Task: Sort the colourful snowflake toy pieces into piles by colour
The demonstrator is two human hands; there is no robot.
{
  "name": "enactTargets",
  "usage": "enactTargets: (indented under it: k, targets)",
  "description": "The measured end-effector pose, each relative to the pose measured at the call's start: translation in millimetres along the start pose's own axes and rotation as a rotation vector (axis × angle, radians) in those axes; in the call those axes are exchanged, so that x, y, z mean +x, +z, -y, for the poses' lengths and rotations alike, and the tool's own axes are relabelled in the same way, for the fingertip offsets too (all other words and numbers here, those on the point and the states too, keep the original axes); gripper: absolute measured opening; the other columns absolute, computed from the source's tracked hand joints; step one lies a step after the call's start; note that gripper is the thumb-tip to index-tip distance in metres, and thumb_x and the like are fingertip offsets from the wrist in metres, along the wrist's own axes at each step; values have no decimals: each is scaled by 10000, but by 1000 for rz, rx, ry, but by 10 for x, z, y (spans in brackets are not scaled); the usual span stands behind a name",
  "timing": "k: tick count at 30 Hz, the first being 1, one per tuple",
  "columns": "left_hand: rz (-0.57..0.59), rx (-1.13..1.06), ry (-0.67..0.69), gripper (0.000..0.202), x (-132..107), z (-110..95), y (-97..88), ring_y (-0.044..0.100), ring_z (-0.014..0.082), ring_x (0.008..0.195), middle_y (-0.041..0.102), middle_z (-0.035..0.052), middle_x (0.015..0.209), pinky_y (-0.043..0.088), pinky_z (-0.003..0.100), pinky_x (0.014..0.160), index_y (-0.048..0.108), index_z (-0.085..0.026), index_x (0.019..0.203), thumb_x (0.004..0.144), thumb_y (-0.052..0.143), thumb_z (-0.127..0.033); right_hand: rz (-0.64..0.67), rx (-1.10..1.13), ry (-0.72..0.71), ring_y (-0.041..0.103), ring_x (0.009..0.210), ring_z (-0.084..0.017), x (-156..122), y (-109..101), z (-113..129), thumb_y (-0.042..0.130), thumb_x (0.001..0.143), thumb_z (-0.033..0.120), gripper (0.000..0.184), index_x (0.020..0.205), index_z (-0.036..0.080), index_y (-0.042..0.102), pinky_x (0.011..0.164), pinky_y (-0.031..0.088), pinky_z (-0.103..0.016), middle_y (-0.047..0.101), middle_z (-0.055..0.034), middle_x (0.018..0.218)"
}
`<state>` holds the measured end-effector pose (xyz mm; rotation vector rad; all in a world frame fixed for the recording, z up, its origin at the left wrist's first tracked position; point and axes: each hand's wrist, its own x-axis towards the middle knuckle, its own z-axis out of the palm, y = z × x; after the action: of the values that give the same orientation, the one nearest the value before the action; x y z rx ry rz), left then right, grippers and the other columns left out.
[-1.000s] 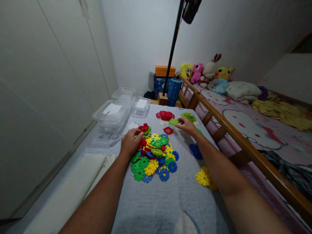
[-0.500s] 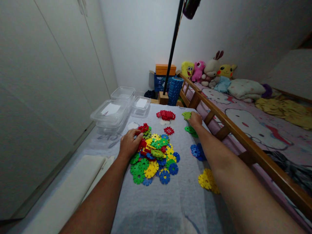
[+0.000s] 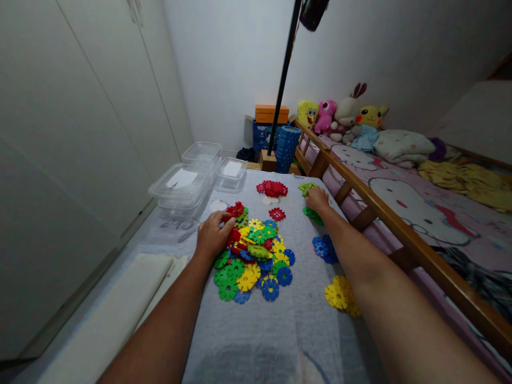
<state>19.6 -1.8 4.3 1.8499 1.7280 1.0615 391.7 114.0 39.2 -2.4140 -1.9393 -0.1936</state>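
Note:
A mixed heap of red, green, yellow and blue flower-shaped plastic discs [image 3: 256, 253] lies on a grey cloth [image 3: 280, 330]. My left hand [image 3: 212, 234] rests curled on the heap's left edge, fingertips on a red disc [image 3: 234, 236]. My right hand [image 3: 318, 199] lies knuckles-up at the far right beside a light-green pile [image 3: 306, 188], partly covering dark-green discs [image 3: 313, 214]; its fingers are hidden. Sorted piles lie around: red [image 3: 272, 188], blue [image 3: 323, 248], yellow [image 3: 340, 295]. A single red disc [image 3: 277, 214] lies between them.
Clear plastic boxes [image 3: 188, 184] stand at the far left. A black pole [image 3: 282, 85] on a wooden block rises at the back, by stacked blue rings [image 3: 286, 143] and an orange box. A wooden bed rail [image 3: 400, 229] runs along the right; plush toys sit on the bed.
My right hand carried a light-green disc from the middle to the far-right green pile, then drew back slightly. My left hand stayed on the heap.

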Motion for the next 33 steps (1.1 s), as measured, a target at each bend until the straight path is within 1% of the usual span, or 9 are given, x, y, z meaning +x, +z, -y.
enactTargets:
  k: [6, 9, 12, 15, 17, 20, 26, 29, 33]
  targets:
    - [-1, 0, 4, 366, -1, -7, -14, 657, 263, 1130, 720, 74, 1173, 479, 413, 1033, 698, -237, 1001, 883, 480, -506, -49, 88, -17, 588, 1181, -358, -8, -31, 26, 598, 863, 148, 329, 1130, 202, 783, 967, 458, -456, 666, -188, 1263]
    - [-1, -6, 6, 364, 0, 0, -11, 654, 263, 1140, 720, 76, 1180, 474, 414, 1043, 699, -235, 1003, 887, 485, -505, -38, 132, -120, 619, 1129, -310, -59, -138, 160, 627, 856, 167, 293, 1104, 183, 782, 935, 464, -380, 703, -166, 1214]
    - [3, -8, 1, 362, 1, 2, -4, 653, 262, 1146, 717, 80, 1194, 467, 417, 1052, 697, -232, 1010, 889, 487, -502, 153, 238, -344, 659, 936, -225, -198, -253, 375, 685, 856, 250, 169, 980, 187, 780, 805, 462, -281, 759, -90, 1024]
    - [1, -8, -4, 367, 3, -10, -1, 652, 269, 1147, 717, 85, 1188, 465, 429, 1054, 697, -227, 1006, 886, 486, -502, 317, 307, -419, 641, 790, -200, -397, -306, 586, 793, 784, 392, 220, 887, 201, 756, 678, 423, -262, 747, -47, 875]
    - [0, -13, -6, 372, 4, -20, -4, 651, 273, 1146, 719, 88, 1167, 464, 434, 1055, 695, -223, 999, 884, 482, -506, 334, 296, -402, 632, 772, -205, -511, -297, 687, 849, 716, 432, 293, 853, 201, 732, 648, 397, -265, 729, -46, 847]
    - [7, -16, -1, 378, 4, -23, -8, 649, 267, 1148, 719, 88, 1160, 457, 428, 1057, 689, -226, 996, 892, 468, -515, 334, 278, -363, 615, 769, -205, -600, -239, 762, 866, 685, 412, 317, 830, 195, 687, 628, 371, -268, 703, -42, 836]
    - [1, 0, 8, 387, 3, 10, 10, 646, 273, 1156, 719, 90, 1172, 450, 432, 1053, 689, -223, 1008, 890, 464, -515, 259, 466, -218, 561, 739, -167, -620, -109, 725, 907, 567, 305, 461, 876, 209, 579, 590, 348, -235, 636, 18, 798]
    - [1, -2, 9, 377, 2, 11, 12, 652, 270, 1139, 723, 88, 1158, 461, 426, 1040, 689, -225, 998, 893, 464, -509, 269, 629, -166, 539, 661, -142, -646, -97, 680, 847, 588, 215, 389, 838, 215, 549, 572, 349, -228, 590, 55, 706]
    - [2, -6, 13, 360, -3, -1, 2, 653, 262, 1136, 725, 80, 1158, 471, 412, 1030, 687, -235, 991, 898, 469, -507, 360, 861, -115, 525, 550, -122, -625, -128, 618, 727, 656, 160, 218, 774, 208, 551, 538, 363, -226, 555, 70, 594]
